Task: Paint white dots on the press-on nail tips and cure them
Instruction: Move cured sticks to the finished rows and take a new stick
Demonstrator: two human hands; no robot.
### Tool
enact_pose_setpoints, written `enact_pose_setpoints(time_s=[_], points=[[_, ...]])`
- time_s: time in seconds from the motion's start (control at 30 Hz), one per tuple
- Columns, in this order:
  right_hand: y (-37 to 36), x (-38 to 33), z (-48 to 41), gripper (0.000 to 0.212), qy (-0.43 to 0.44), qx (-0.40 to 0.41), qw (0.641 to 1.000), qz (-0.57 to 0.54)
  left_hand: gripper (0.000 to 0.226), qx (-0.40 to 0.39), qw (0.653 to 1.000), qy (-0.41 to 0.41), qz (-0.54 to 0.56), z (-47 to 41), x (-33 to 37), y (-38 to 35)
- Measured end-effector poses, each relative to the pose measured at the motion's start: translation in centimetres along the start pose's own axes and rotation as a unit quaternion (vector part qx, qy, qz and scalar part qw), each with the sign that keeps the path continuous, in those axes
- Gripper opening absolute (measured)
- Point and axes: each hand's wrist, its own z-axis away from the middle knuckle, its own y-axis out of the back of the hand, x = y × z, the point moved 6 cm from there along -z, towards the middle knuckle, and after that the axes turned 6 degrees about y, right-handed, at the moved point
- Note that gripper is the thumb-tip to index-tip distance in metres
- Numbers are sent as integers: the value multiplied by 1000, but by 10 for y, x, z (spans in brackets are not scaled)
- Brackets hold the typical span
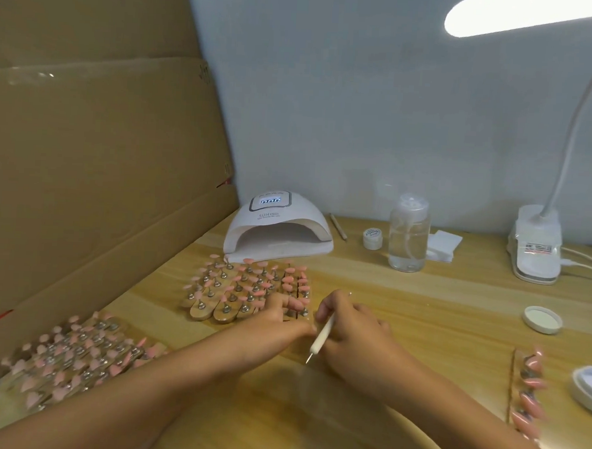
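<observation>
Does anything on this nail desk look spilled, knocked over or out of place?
Nothing looks spilled or toppled. A white lid lies loose on the table, apart from the open white pot at the right edge.

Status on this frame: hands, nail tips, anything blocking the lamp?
Left hand pinching strip of pink nail tips. Right hand gripping dotting tool. Curing lamp empty, display lit; other strips crowd its mouth.

The curing lamp (279, 225) stands behind the nail racks (246, 290), with the bottle (408, 233) to its right.
</observation>
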Motion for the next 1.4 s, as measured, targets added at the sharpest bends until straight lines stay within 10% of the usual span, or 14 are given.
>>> enact_pose_setpoints(time_s=[0.43, 0.7, 0.87, 1.1, 1.4], points=[[40, -16, 48, 24, 43, -14, 961, 272, 43, -55, 996, -71, -21, 6, 14, -36], [81, -2, 88, 16, -8, -32, 957, 287, 65, -146, 975, -107, -130, 16, 38, -75], [119, 13, 111, 29, 21, 31, 970, 239, 138, -135, 952, -127, -244, 9, 52, -78], [143, 69, 156, 77, -86, 33, 957, 276, 134, -146, 962, -161, -166, 8, 51, -87], [119, 41, 151, 49, -3, 7, 976, 217, 130, -119, 961, -183, -169, 15, 59, -103]])
